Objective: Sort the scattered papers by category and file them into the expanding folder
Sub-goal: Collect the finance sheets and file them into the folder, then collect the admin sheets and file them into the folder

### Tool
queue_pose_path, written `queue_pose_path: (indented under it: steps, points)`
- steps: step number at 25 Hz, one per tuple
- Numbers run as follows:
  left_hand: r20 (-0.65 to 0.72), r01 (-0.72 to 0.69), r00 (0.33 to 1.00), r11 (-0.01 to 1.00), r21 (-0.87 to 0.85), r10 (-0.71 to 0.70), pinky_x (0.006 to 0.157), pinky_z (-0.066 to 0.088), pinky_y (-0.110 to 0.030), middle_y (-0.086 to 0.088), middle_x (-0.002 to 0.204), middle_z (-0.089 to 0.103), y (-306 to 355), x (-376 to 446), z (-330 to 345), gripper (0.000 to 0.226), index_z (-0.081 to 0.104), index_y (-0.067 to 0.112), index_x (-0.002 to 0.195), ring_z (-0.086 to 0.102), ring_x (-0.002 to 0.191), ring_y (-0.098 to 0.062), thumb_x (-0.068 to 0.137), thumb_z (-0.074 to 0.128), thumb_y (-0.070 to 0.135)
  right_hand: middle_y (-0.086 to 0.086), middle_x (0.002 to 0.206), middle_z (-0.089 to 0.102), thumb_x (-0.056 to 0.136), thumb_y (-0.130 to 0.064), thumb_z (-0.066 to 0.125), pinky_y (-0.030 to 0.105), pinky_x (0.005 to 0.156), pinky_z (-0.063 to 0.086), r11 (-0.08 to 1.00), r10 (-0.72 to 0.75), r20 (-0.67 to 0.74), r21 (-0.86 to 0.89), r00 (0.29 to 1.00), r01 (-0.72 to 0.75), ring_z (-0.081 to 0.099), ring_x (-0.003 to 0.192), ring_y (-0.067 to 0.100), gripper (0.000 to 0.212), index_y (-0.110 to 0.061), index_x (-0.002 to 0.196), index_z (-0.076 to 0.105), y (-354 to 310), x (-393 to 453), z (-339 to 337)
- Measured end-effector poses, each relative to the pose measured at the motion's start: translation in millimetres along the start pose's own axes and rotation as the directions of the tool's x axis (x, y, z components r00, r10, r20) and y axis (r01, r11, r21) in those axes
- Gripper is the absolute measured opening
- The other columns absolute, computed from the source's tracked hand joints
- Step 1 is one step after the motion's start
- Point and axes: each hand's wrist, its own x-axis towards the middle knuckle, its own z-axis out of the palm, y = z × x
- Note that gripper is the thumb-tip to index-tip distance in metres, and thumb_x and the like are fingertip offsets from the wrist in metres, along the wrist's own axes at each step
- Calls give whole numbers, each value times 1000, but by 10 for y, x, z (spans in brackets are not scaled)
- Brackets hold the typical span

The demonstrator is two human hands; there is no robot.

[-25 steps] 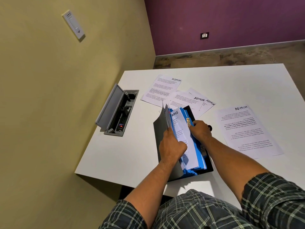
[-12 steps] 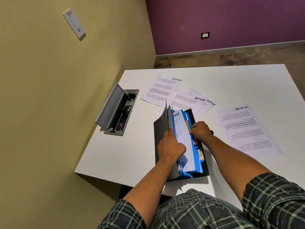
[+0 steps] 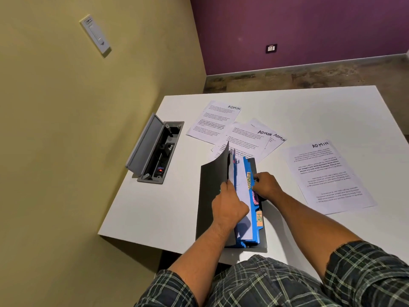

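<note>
A black expanding folder [image 3: 210,196] with blue dividers lies at the near table edge, its front cover raised. My left hand [image 3: 229,206] grips a white sheet [image 3: 242,191] standing in the front pocket, against the cover. My right hand [image 3: 266,186] pinches the blue divider beside the yellow FINANCE tab [image 3: 249,180]. A pink tab and an orange HR tab [image 3: 259,218] show nearer me. Four ADMIN sheets lie on the table: one far left [image 3: 212,121], two overlapping [image 3: 250,139], one at right [image 3: 325,173].
A white table [image 3: 155,207] stands against a yellow wall. An open grey cable box [image 3: 155,151] is sunk into its left side. The table's near left corner is bare. Purple wall and floor lie beyond.
The white sheet has slid deeper into the front pocket, and its heading is more hidden. My right hand shifted slightly toward me along the tabs, uncovering the FINANCE tab.
</note>
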Motion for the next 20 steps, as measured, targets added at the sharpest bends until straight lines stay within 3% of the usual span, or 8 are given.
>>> queue_pose_path:
  steps: [3,6,10,16,18,20]
  points:
    - [13,-2,1000,999,41,1,79,58,-29,-4,128,46,-88,-6,94,67,35,14,135,64,104,-23,84,70,42,10,111,74,86,-11,66,36,77,58,1000,2,-66,-22,998,-3,71,90,26,44,-13,129,64,93,-49,-20]
    - [54,27,998,992,121,-34,82,59,-30,-6,138,42,-212,3,182,75,32,14,140,64,109,-23,83,72,43,5,110,69,78,-14,77,30,80,52,996,27,-61,-82,998,-32,68,99,24,49,-18,126,66,227,-70,-57]
    - [98,51,992,975,217,-74,83,58,-29,-10,146,35,-338,29,284,81,30,14,143,63,111,-23,82,72,46,2,119,64,74,-30,83,31,86,50,989,131,-25,-59,991,-132,67,106,24,45,-23,116,69,426,-112,-64]
    - [218,-40,974,906,422,-58,78,58,-36,-19,152,23,-307,99,398,92,23,10,148,65,103,-33,79,71,46,-7,102,67,73,-30,79,27,77,44,986,159,68,-65,985,-154,65,95,17,21,-30,89,65,589,-105,-51]
    - [290,-79,954,875,478,-72,79,57,-38,-23,151,22,-269,165,424,87,31,10,146,66,97,-37,76,70,44,-8,98,66,74,-29,76,28,78,47,986,158,47,-57,986,-155,64,93,16,15,-32,83,64,595,-91,-69]
    - [359,-83,927,876,475,-107,83,54,-38,-23,147,27,-205,253,426,66,49,10,134,66,95,-38,77,64,39,-9,98,67,75,-28,72,29,80,49,986,165,8,-42,986,-164,64,92,16,11,-33,82,65,602,-59,-98]
